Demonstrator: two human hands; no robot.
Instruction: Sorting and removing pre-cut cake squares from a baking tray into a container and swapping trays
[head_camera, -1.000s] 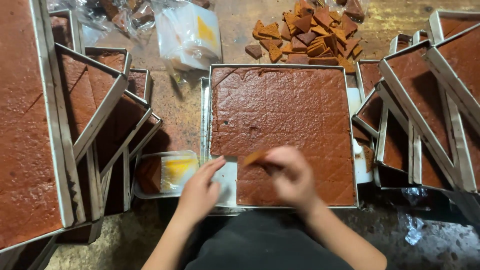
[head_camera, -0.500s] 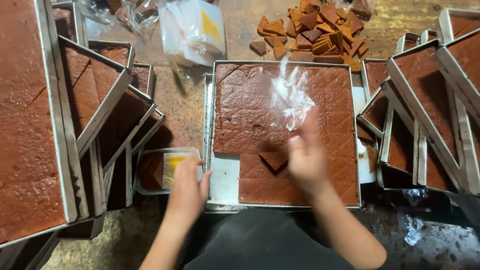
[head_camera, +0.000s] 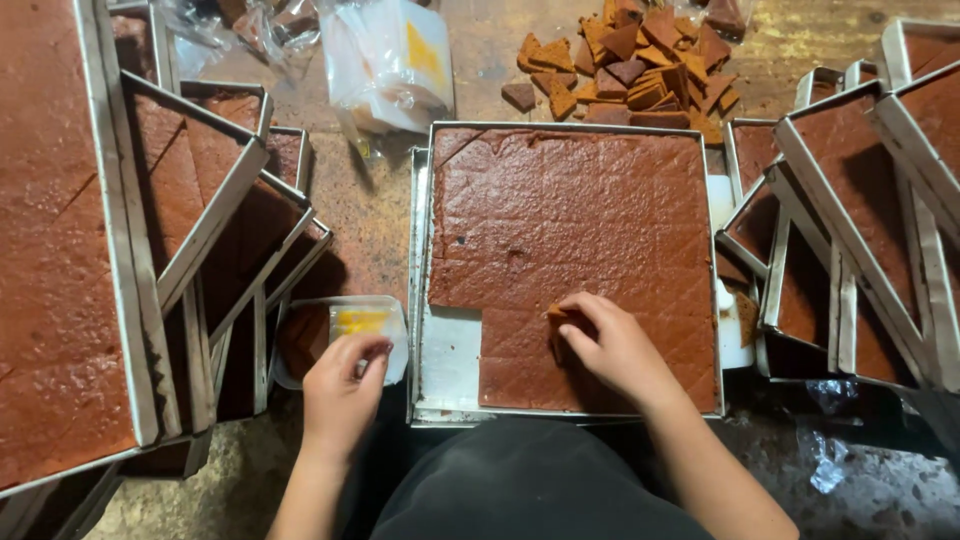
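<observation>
A square metal tray (head_camera: 421, 250) in front of me holds a scored sheet of brown cake (head_camera: 580, 230), with a bare patch at its near left corner. My right hand (head_camera: 615, 345) rests on the sheet near that gap, its fingers pinching a small cut piece of cake (head_camera: 558, 315). My left hand (head_camera: 342, 385) grips the near edge of a small clear plastic box (head_camera: 345, 322) with a yellow label, which stands just left of the tray and holds brown cake.
Several metal trays of cake lean stacked at the left (head_camera: 190, 230) and right (head_camera: 850, 220). A pile of cut cake scraps (head_camera: 640, 60) lies beyond the tray. A stack of bagged plastic boxes (head_camera: 390, 65) sits at the back left.
My right hand has come down from above the sheet, where it waved a clear wrapper, and now pinches a cut piece. The left hand stays at the small box.
</observation>
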